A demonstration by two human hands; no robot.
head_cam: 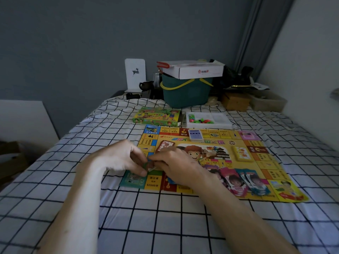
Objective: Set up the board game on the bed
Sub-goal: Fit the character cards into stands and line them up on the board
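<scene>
The yellow game board [211, 158] is lying flat on the checked bed [165, 226], one square reading "$2000". Over its near-left corner the left hand [121, 158] and right hand [176, 167] are together pinching a small green piece [149, 165]. The white carton [194, 69] behind is showing a red house logo.

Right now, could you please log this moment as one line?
stage: setup | both hands: left hand and right hand pinch a small piece | where: over game board | tray: beyond board
</scene>
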